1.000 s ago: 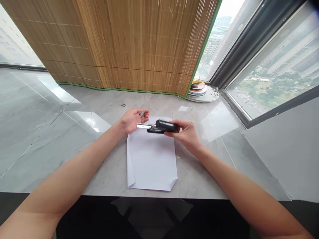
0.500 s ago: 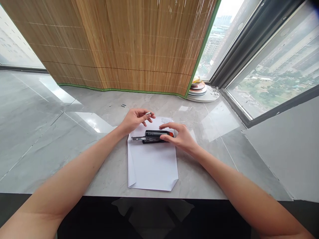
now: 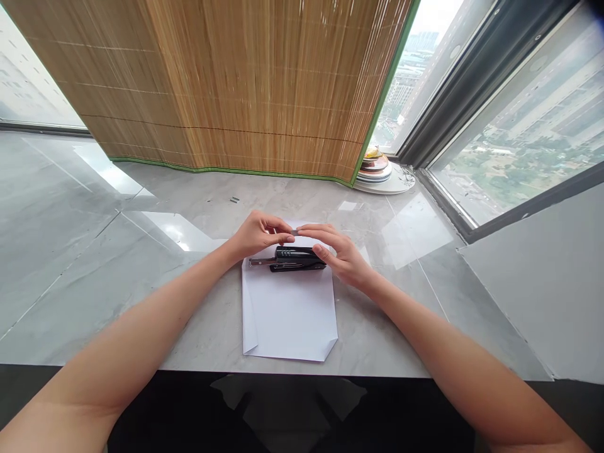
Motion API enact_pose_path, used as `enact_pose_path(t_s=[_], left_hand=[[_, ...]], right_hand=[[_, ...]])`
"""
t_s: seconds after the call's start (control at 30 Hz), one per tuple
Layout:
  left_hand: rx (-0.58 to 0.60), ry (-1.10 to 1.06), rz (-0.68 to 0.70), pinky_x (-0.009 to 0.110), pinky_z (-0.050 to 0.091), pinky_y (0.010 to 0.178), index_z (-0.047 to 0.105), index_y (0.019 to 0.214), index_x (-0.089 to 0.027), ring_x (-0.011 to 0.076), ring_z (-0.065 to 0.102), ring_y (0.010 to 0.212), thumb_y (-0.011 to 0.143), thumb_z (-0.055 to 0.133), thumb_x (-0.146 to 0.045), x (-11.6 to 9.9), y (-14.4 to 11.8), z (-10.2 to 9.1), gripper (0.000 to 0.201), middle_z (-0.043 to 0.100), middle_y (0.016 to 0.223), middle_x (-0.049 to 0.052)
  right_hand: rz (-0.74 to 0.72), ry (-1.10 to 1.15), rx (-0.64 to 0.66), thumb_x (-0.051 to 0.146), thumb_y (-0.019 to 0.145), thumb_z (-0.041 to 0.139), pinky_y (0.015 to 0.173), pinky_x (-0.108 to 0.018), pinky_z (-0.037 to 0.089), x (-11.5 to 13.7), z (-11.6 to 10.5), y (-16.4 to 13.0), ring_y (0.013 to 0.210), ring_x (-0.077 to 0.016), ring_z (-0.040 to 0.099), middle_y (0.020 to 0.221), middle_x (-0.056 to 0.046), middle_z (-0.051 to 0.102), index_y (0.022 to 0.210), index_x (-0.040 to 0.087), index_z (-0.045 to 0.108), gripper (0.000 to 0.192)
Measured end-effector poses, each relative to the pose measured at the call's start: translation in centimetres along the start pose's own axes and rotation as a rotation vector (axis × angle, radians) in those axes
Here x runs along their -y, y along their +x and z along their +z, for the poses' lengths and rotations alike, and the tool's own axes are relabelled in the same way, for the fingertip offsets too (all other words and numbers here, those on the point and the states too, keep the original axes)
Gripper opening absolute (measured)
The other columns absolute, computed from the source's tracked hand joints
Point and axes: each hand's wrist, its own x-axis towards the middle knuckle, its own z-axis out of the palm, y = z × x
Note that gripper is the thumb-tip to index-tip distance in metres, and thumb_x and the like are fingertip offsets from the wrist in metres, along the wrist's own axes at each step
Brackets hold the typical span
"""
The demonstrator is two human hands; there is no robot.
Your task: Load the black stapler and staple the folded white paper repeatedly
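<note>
A black stapler [image 3: 297, 258] lies sideways on a stack of white paper [image 3: 292, 314], its metal staple tray [image 3: 262, 262] sticking out to the left. My left hand [image 3: 265, 234] is just beyond the stapler, thumb and fingers pinching a small grey strip of staples [image 3: 294, 233]. From the other side, my right hand [image 3: 337, 250] reaches its extended fingertips to the strip. Its thumb stands apart from the fingers, beside the stapler's right end, which that hand partly covers.
Small grey staple strips [image 3: 234, 200] lie farther back on the grey marble surface [image 3: 198, 327]. A bamboo blind [image 3: 245, 88] hangs behind them. Stacked plates [image 3: 375, 171] stand by the window frame [image 3: 472, 119] at the back right.
My left hand has turned and lowered the staple strip slightly to the right. My right fingers have moved left from above the stapler to meet the strip.
</note>
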Motion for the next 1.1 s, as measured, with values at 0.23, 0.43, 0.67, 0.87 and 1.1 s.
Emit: enact_pose_path(t_s=[0.23, 0.43, 0.67, 0.87, 1.1], left_hand=[[-0.586, 0.37, -0.131, 0.045, 0.057, 0.095, 0.082, 0.101, -0.02, 0.0312, 0.075, 0.096, 0.104, 0.062, -0.048, 2.8, 0.1, -4.8, 0.034, 0.08, 0.097, 0.013], [-0.439, 0.856, -0.296, 0.056, 0.04, 0.124, 0.073, 0.14, -0.02, 0.041, 0.052, 0.15, 0.091, 0.059, -0.013, 6.9, 0.1, -9.3, 0.052, 0.062, 0.159, 0.016], [-0.414, 0.868, -0.393, 0.048, 0.052, 0.105, 0.082, 0.107, -0.021, 0.0366, 0.072, 0.116, 0.094, 0.058, -0.018, 7.4, 0.1, -9.2, 0.028, 0.081, 0.12, 0.013], [-0.536, 0.662, -0.318, 0.042, 0.054, 0.096, 0.073, 0.098, -0.023, 0.03, 0.073, 0.098, 0.092, 0.065, -0.022, 5.8, 0.6, -7.8, 0.01, 0.081, 0.102, 0.011], [-0.41, -0.013, -0.184, 0.032, 0.055, 0.076, 0.065, 0.094, -0.021, 0.0187, 0.073, 0.079, 0.087, 0.085, -0.036, 3.5, 0.8, -3.7, 0.026, 0.081, 0.098, 0.008]], right_hand=[[0.23, -0.041, -0.279, 0.05, 0.109, 0.057, 0.106, -0.048, 0.059, -3.3, -3.4, 0.5, 0.134, -0.0275, 0.068, 0.143, -0.009, 0.074, 0.132, 0.028, 0.077, 0.038], [0.687, -0.299, -0.458, 0.045, 0.091, 0.066, 0.098, -0.049, 0.057, -8.9, -8.4, -0.7, 0.101, -0.0305, 0.074, 0.105, -0.012, 0.082, 0.119, 0.02, 0.085, 0.043], [0.821, -0.32, -0.453, 0.036, 0.083, 0.065, 0.093, -0.046, 0.054, -10.6, -9.5, -1.4, 0.093, -0.0283, 0.07, 0.098, -0.011, 0.08, 0.113, 0.02, 0.087, 0.041], [0.422, -0.408, -0.582, 0.039, 0.093, 0.065, 0.093, -0.047, 0.058, -7.1, -7.1, 0.1, 0.096, -0.0264, 0.071, 0.111, -0.011, 0.08, 0.097, 0.022, 0.079, 0.023], [-0.112, -0.151, 0.139, 0.047, 0.098, 0.079, 0.108, -0.047, 0.059, 0.3, 0.8, 0.4, 0.126, -0.0291, 0.069, 0.135, -0.011, 0.076, 0.144, 0.026, 0.068, 0.052]])
